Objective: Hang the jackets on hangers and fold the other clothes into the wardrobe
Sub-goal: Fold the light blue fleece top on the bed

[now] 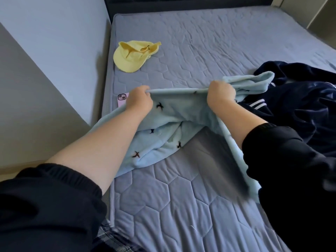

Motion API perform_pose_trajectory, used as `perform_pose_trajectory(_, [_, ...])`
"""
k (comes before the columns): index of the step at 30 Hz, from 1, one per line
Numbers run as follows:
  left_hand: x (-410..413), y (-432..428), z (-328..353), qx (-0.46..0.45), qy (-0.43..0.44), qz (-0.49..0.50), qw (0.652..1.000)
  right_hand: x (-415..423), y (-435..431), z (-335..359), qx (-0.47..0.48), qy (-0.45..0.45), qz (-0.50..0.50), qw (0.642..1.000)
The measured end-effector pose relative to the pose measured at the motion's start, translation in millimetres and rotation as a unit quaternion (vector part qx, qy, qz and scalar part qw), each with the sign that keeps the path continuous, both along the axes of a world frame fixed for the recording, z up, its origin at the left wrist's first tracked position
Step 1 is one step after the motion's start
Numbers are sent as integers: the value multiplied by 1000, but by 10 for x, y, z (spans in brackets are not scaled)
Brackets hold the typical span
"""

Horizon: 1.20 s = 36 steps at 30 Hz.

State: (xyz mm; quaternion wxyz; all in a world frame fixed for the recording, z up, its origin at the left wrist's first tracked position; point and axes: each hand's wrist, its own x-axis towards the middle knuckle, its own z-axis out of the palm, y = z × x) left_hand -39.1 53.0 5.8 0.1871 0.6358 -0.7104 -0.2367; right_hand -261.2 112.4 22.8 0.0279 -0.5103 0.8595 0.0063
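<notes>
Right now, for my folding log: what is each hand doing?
Left hand: grips the blue garment by its edge.
Right hand: grips the same edge.

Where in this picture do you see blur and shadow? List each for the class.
Head view: motion blur smears the lower edge of the blue garment beside the right sleeve; the right hand looks slightly soft, the left hand sharper; a soft shadow lies on the mattress under the lifted cloth.

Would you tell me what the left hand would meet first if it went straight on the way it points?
Probably bare mattress beyond the light blue garment the left hand grips; the yellow cap lies left of that line.
</notes>
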Motion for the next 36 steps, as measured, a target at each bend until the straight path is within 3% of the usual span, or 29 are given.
perform_pose_trajectory(1, [4, 33, -15, 38, 55, -19, 998, -29, -56, -29, -41, -56, -7, 998])
perform_pose_trajectory(3, [40, 183, -164, 65, 55, -88, 992, 27, -60, -185, -58, -139, 26, 988])
perform_pose_trajectory(5, [106, 342, -427, 50, -31, -152, 987, 129, 70, -464, -51, -78, 84, 992])
perform_pose_trajectory(7, [174, 490, -665, 8, -172, -205, 964, 192, 269, -763, -52, -5, 100, 994])
perform_pose_trajectory(9, [190, 620, -829, -49, -281, -231, 930, 188, 458, -1018, 18, 11, 70, 997])
perform_pose_trajectory(11, [164, 736, -933, -54, -331, -226, 914, 138, 608, -1208, 118, -16, 9, 993])
perform_pose_trajectory(15, [67, 770, -929, -17, -312, -197, 929, -27, 689, -1326, 185, 5, -24, 982])
perform_pose_trajectory(18, [32, 719, -786, 0, -287, -203, 936, -122, 575, -1128, 208, 39, 22, 977])
perform_pose_trajectory(20, [49, 665, -723, 22, -261, -213, 941, -256, 417, -832, 121, 32, 58, 990])
perform_pose_trajectory(22, [94, 593, -679, 53, -236, -226, 944, -448, 174, -458, 27, 128, 68, 989])
perform_pose_trajectory(25, [159, 526, -641, 96, -209, -281, 932, -751, -124, -17, -99, 202, 6, 974])
perform_pose_trajectory(27, [174, 540, -646, 110, -217, -331, 912, -764, -209, 29, -114, 216, -27, 969])
perform_pose_trajectory(29, [176, 600, -697, 118, -235, -336, 904, -580, -198, -149, -94, 240, 41, 965])
perform_pose_trajectory(31, [189, 685, -764, 109, -244, -337, 903, -269, -52, -437, -78, 188, 115, 972])
perform_pose_trajectory(33, [256, 764, -854, 40, -270, -355, 894, 30, 153, -770, -73, 119, 175, 975])
perform_pose_trajectory(36, [419, 862, -1034, -47, -243, -344, 906, 401, 452, -1157, -73, 72, 315, 943])
